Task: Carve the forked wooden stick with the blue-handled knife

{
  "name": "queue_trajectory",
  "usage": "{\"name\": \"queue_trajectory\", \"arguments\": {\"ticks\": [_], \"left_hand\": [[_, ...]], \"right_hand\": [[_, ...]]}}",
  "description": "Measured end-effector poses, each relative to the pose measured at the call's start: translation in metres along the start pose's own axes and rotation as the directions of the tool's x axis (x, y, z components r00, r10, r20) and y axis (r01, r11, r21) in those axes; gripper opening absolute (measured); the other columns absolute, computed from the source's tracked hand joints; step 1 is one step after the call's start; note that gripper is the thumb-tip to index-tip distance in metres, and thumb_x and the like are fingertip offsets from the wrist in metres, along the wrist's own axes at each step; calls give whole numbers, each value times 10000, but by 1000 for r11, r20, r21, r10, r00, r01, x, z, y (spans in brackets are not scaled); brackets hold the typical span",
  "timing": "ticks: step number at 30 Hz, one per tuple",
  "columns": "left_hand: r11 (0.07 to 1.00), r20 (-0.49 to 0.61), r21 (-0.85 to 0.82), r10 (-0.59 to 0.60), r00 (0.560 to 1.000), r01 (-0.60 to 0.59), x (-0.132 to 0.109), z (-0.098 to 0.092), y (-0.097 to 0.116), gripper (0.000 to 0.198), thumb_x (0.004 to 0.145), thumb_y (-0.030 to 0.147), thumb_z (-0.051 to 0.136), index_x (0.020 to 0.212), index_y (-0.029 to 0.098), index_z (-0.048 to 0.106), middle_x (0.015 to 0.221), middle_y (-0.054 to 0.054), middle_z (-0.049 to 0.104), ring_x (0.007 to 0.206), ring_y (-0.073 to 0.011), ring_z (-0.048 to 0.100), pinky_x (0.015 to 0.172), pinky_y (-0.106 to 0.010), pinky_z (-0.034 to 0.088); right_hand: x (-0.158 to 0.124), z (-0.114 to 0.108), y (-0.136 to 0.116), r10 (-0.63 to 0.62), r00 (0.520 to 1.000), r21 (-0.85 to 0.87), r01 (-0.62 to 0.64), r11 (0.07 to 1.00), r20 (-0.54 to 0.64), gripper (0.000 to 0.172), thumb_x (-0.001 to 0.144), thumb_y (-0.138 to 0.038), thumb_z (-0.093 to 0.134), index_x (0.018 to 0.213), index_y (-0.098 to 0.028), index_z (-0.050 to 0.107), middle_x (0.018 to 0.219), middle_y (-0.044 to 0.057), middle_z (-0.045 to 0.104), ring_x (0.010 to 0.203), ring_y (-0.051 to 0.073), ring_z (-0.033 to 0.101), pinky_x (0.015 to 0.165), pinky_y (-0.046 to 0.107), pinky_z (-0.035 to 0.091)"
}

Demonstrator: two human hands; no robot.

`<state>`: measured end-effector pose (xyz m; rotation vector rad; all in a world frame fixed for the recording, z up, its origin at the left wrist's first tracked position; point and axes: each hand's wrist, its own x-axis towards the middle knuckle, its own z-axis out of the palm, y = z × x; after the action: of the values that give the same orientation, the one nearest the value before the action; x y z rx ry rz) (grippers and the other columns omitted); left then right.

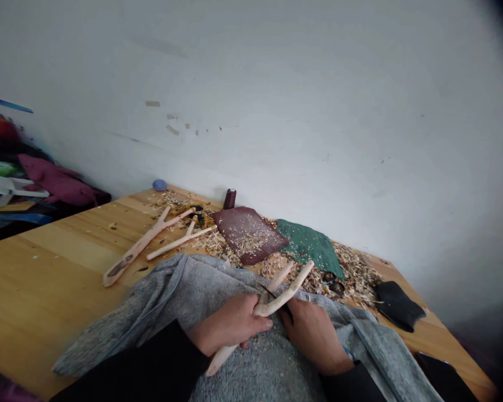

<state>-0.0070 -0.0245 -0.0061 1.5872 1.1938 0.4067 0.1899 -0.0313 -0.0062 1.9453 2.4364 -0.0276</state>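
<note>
My left hand (237,324) is wrapped round the handle of a peeled, Y-shaped forked stick (288,292), whose two prongs point away from me. My right hand (312,332) is closed on the dark handle of a knife; its thin blade (268,290) lies across the fork between the prongs. Much of the knife's handle is hidden by my fingers. Beneath both hands a grey cloth (201,285) is spread, dusted with fine shavings.
Two more forked sticks, a large one (145,243) and a thin one (180,243), lie left. Wood shavings (358,273) surround a maroon sheet (251,231) and a green sheet (308,243). A thread spool (230,199) stands by the wall; a black piece (398,306) lies right.
</note>
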Motion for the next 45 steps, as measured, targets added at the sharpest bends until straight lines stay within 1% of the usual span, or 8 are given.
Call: {"name": "queue_trajectory", "arguments": {"ticks": [8, 14, 19, 23, 29, 35, 40, 45], "left_hand": [[1000, 5, 12, -9, 1000, 9, 2, 0, -3, 258, 757, 417, 585, 892, 198, 563, 664, 34, 569, 434, -110, 518, 407, -231, 378], [1000, 21, 21, -5, 1000, 5, 0, -1, 0, 217, 761, 400, 573, 837, 207, 511, 646, 49, 545, 429, -101, 512, 397, -221, 385], [999, 28, 40, -3, 1000, 2, 1, -1, 0, 213, 777, 406, 571, 832, 213, 499, 656, 46, 557, 435, -100, 514, 409, -224, 390], [999, 41, 50, -14, 999, 12, 0, -2, 2, 220, 789, 415, 563, 843, 216, 486, 667, 47, 544, 444, -96, 507, 407, -222, 388], [999, 44, 38, -7, 999, 5, -1, -2, 3, 209, 787, 403, 562, 837, 214, 487, 662, 50, 538, 440, -87, 504, 401, -213, 384], [999, 41, 32, -8, 999, 7, -1, -2, 1, 220, 785, 409, 564, 862, 211, 506, 669, 47, 547, 445, -99, 513, 412, -230, 388], [999, 41, 44, -7, 999, 5, -1, -3, 3, 218, 780, 407, 574, 837, 215, 488, 635, 59, 526, 432, -92, 497, 397, -217, 379], [999, 39, 47, -6, 999, 4, -1, -2, 2, 215, 786, 411, 566, 829, 216, 485, 643, 58, 532, 430, -86, 505, 392, -206, 384]], "right_hand": [[0, -1, -1, -5, 1000, 24, 5, 1000, 2, 234, 1006, -276, 479, 1032, -214, 703, 988, 78, 770, 898, 247, 731, 687, 294, 416], [0, 0, 0, -1, 1000, 10, 1, 1000, 9, 234, 1003, -266, 480, 1023, -206, 706, 985, 85, 769, 895, 253, 732, 690, 296, 429], [0, -2, 0, -6, 1000, 23, 6, 1000, 7, 230, 1002, -265, 483, 1027, -211, 705, 994, 81, 769, 901, 230, 731, 698, 281, 434], [-1, -4, -2, 4, 1000, 26, -4, 1000, 22, 233, 1001, -265, 480, 1043, -212, 703, 1004, 83, 768, 910, 237, 731, 707, 291, 435], [0, -5, -2, 9, 999, 35, -11, 999, 38, 245, 1002, -259, 468, 1051, -206, 701, 1015, 84, 766, 933, 249, 728, 727, 306, 440], [0, -4, -2, 8, 999, 43, -10, 999, 36, 255, 1006, -272, 458, 1061, -208, 699, 1031, 88, 763, 943, 251, 725, 742, 311, 450], [-1, -6, -3, 18, 999, 31, -19, 999, 37, 247, 1004, -265, 468, 1054, -209, 704, 1026, 84, 766, 935, 247, 727, 737, 306, 451], [-1, -5, -3, 7, 999, 32, -8, 999, 31, 242, 1002, -256, 470, 1045, -212, 704, 1015, 77, 768, 926, 243, 728, 714, 298, 443]]}}
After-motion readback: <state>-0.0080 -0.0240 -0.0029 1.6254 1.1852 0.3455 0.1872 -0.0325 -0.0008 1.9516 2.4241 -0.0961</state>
